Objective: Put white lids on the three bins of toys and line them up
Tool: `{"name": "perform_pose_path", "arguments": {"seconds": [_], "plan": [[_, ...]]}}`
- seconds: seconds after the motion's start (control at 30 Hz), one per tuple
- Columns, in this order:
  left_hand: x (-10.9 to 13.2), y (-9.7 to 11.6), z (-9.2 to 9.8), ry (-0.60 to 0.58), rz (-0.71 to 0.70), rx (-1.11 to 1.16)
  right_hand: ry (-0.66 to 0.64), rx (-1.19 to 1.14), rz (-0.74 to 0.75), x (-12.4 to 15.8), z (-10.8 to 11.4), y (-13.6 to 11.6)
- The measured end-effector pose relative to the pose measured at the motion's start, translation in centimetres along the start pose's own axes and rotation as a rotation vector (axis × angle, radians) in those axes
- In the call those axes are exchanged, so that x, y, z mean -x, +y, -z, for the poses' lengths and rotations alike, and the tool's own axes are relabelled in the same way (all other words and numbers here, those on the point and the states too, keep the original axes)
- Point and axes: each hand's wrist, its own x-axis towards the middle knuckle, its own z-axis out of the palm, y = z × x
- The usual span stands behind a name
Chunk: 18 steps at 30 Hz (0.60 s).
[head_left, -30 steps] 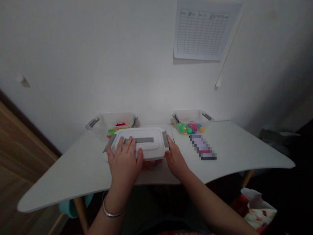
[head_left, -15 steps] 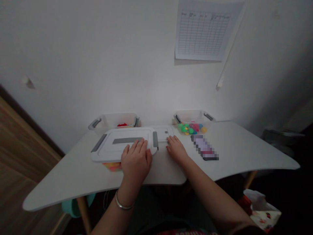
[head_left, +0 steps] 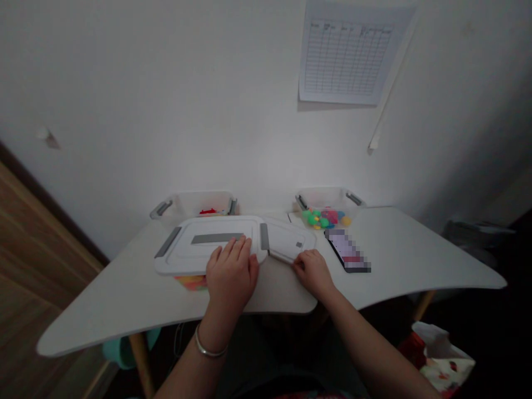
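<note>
on my screen, the person's left hand (head_left: 230,271) lies on a white lid (head_left: 208,239) that caps a clear box (head_left: 189,282) of bright pieces. its fingers (head_left: 239,247) rest spread and released on top, near the lid's front edge. the right hand (head_left: 313,271) sits at a second flat white lid (head_left: 291,238), which lies on the tabletop (head_left: 415,260) just right of the first lid, its long axis slanting from back left to front right. the right hand is the nearer to it, at its front right corner, with fingers (head_left: 301,264) touching the edge; i cannot tell whether they grip it. behind are a clear bin (head_left: 193,206) holding red bits and a clear bin (head_left: 328,200) of colourful pieces. a pixelated object (head_left: 347,252) lies to the right.
</note>
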Motion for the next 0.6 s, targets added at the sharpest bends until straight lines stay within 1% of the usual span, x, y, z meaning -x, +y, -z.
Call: {"name": "perform_pose_path", "arguments": {"seconds": [0.07, 0.17, 0.23, 0.3, 0.37, 0.5, 0.57, 0.6], "plan": [[0.0, 0.0, 0.0, 0.004, 0.001, -0.001, 0.102, -0.12, -0.037, 0.7, -0.1, 0.5], [0.0, 0.1, -0.1, 0.006, 0.002, 0.0, 0.311, -0.319, -0.116, 1.1, -0.1, 1.0], [0.0, 0.1, -0.2, 0.004, 0.003, 0.003, 0.404, -0.446, -0.193, 1.0, 0.3, 1.1], [0.1, 0.1, -0.2, 0.0, 0.002, 0.004, 0.439, -0.573, -0.284, 0.8, 0.9, 1.0], [0.2, -0.2, -0.1, -0.011, -0.023, 0.017, 0.442, -0.684, -0.37, 0.7, 1.6, 0.9], [0.8, -2.0, 0.9, -0.043, -0.092, 0.113, 0.449, -0.808, -0.48, 1.0, 2.8, 1.0], [1.2, -3.3, 1.5, -0.014, -0.025, 0.126, 0.484, -0.859, -0.499, 1.2, 3.0, 1.1], [1.4, -3.8, 1.8, 0.014, 0.043, 0.102, 0.508, -0.896, -0.496, 1.3, 3.1, 1.1]]}}
